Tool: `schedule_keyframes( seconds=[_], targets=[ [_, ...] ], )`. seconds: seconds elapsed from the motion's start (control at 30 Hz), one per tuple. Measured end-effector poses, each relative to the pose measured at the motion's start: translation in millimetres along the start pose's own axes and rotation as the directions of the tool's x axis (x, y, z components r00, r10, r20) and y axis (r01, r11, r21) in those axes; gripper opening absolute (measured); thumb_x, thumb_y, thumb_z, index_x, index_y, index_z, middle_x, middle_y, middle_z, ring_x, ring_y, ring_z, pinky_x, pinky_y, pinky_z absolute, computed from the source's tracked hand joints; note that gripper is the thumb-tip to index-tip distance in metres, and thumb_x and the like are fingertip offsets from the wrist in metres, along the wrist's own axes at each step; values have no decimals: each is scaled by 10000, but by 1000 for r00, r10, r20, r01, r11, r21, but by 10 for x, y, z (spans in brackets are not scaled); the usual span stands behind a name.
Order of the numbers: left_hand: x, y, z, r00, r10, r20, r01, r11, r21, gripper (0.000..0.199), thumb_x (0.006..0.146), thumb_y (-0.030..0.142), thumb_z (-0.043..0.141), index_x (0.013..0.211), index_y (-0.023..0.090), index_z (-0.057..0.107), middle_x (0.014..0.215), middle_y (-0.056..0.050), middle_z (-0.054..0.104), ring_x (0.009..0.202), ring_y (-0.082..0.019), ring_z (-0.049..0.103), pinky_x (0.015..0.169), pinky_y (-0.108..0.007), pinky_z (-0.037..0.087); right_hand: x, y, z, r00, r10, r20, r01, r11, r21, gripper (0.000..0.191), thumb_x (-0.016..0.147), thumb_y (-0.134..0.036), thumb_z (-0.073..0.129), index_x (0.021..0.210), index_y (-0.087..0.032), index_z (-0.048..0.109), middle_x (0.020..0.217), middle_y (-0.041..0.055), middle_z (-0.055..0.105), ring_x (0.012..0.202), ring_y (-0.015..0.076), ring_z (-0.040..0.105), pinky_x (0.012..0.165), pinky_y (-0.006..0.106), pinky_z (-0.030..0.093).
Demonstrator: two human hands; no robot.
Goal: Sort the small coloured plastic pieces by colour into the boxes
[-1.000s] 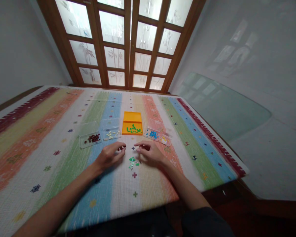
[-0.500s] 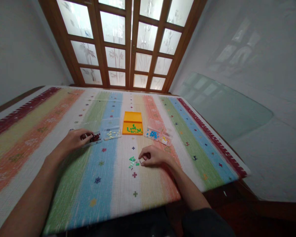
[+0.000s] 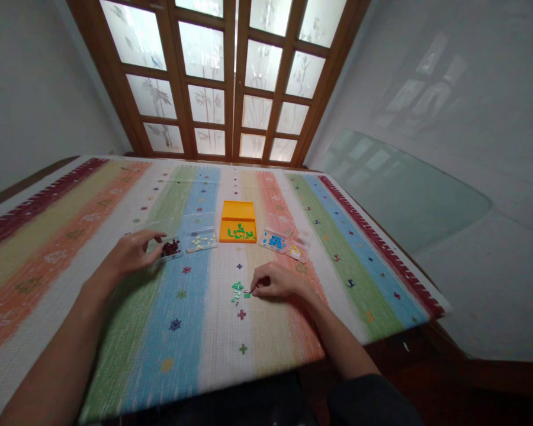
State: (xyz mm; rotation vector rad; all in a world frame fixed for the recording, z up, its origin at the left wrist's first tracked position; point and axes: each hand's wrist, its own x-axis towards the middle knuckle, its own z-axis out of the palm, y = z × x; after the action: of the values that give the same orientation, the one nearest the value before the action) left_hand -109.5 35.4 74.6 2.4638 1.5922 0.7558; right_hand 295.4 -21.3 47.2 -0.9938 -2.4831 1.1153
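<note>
My left hand [image 3: 137,251] is at the left edge of a clear box [image 3: 176,255] of small dark red pieces [image 3: 171,247]. Its thumb and forefinger are apart, with nothing visible between them. My right hand [image 3: 275,280] rests low over the cloth, thumb and forefinger pinched together; whatever they hold is too small to make out. Right by those fingertips lies a loose cluster of small green pieces [image 3: 237,286], some pale or shiny, on the white stripe.
An opened orange case [image 3: 238,210] with green pieces [image 3: 240,231] stands mid-table. Left of it is a clear box of cream pieces [image 3: 201,242]; to the right are clear boxes of blue pieces [image 3: 275,241] and yellow-white pieces [image 3: 295,252]. A striped cloth [image 3: 222,355] covers the table.
My left thumb and forefinger have spread and drawn back slightly from the dark red pieces. My right fingertips have closed together, moving slightly left toward the green cluster.
</note>
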Motion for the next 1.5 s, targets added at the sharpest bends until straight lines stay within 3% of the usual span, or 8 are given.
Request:
schedule_keyframes(
  seconds=[0.17, 0.33, 0.53, 0.73, 0.9, 1.07, 1.37, 1.5],
  targets=[
    [-21, 506, 228, 977, 195, -90, -205, 973, -110, 276, 910, 357, 528, 999, 157, 697, 757, -21, 680, 532, -110, 516, 570, -237, 450, 19, 0, 34, 997, 56, -51, -52, 997, 62, 126, 828, -204, 693, 879, -129, 780, 721, 26, 692, 620, 118, 562, 587, 217, 403],
    [-139, 1107, 630, 864, 492, -101, -502, 837, -219, 185, 962, 308, 586, 1063, 174, 663, 860, -36, 719, 592, -106, 603, 567, -216, 471, 68, -89, 107, 992, 68, -107, -35, 957, 290, 225, 888, -347, 680, 913, -132, 743, 714, 14, 677, 623, 116, 546, 586, 217, 419],
    [-236, 1349, 816, 806, 590, -57, -576, 758, -307, 170, 1032, 242, 489, 1052, 165, 640, 871, -50, 737, 677, -120, 684, 601, -204, 494, 129, -119, 207, 979, 41, -200, 37, 928, 371, 249, 899, -393, 667, 890, -146, 701, 750, 20, 672, 649, 121, 543, 613, 233, 425],
    [-219, 1348, 778, 837, 545, -49, -518, 760, -392, 182, 1021, 227, 490, 1019, 159, 659, 799, -46, 727, 638, -121, 661, 594, -213, 496, 174, -106, 288, 958, 60, -282, 57, 920, 389, 254, 922, -392, 646, 907, -143, 695, 774, 26, 676, 678, 129, 566, 635, 240, 438],
    [-112, 1152, 561, 892, 446, -71, -443, 835, -326, 172, 985, 258, 539, 972, 166, 684, 811, -30, 732, 552, -91, 588, 579, -208, 476, 109, -143, 201, 974, 10, -227, 13, 995, 99, 141, 866, -287, 716, 872, -146, 725, 743, 8, 647, 633, 116, 537, 616, 227, 412],
    [-8, 723, 253, 974, 189, -123, -205, 970, -133, 247, 942, 381, 543, 935, 188, 697, 713, 9, 683, 511, -101, 518, 574, -224, 450, 73, -117, 156, 991, -45, -125, 30, 992, -123, 38, 826, -175, 722, 841, -156, 752, 853, 43, 664, 745, 142, 584, 699, 245, 436],
    [-12, 138, 67, 985, -160, -61, 168, 972, 162, 284, 843, 365, 524, 912, 178, 726, 715, -71, 696, 622, -227, 623, 606, -312, 440, 85, -169, 152, 996, 6, -90, -16, 994, -111, 23, 844, -150, 655, 853, -154, 676, 810, 15, 631, 695, 126, 528, 658, 231, 398],
    [-17, 273, 150, 985, -55, -164, 70, 994, 89, 286, 880, 345, 528, 972, 172, 736, 757, -74, 711, 619, -206, 631, 623, -304, 460, 64, -213, 129, 986, 89, -143, -93, 995, -27, 27, 861, -172, 646, 866, -150, 659, 763, -3, 615, 655, 113, 509, 625, 224, 375]
  ],
)
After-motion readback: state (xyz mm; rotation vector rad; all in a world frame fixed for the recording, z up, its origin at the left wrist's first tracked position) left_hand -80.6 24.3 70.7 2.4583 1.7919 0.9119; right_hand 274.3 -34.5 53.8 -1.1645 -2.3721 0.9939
